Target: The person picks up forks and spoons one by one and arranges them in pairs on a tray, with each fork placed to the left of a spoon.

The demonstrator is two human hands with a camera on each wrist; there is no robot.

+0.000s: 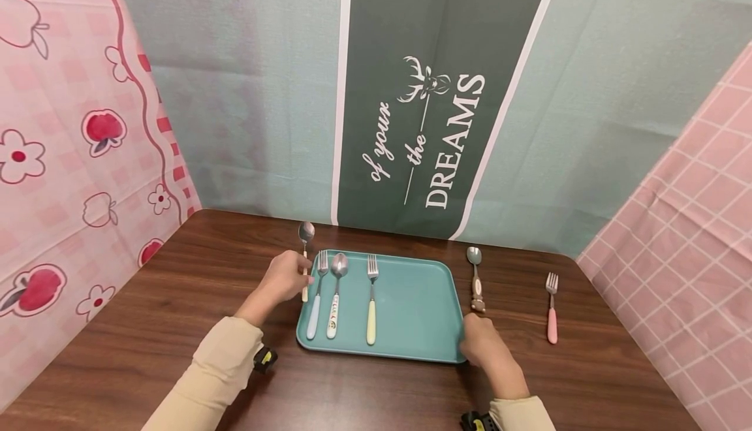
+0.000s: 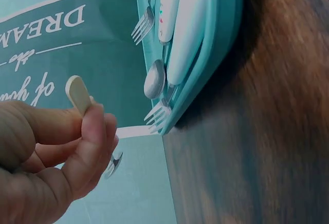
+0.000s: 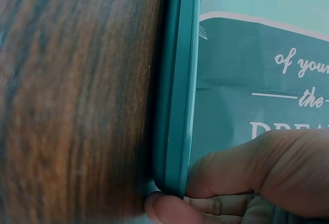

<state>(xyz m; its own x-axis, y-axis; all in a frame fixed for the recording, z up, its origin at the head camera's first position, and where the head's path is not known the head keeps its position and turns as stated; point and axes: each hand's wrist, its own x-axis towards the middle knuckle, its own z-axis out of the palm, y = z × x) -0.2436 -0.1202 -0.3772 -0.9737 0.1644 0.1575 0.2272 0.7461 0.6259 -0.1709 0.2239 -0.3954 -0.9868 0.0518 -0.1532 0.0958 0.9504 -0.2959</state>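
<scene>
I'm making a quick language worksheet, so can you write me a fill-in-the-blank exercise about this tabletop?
1. On the blue-green tray lie ____ forks and one spoon.
2. The left hand pinches a cream-handled ____.
3. The fork to the right of the tray has a ____ handle.
4. The largest word printed on the backdrop is ____.

Missing words: two; spoon; pink; DREAMS.

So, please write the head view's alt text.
A left hand holds a spoon beside a teal tray bearing two forks and another spoon; the right hand grips the tray. At right, a third spoon and fork lie on the table.
</scene>
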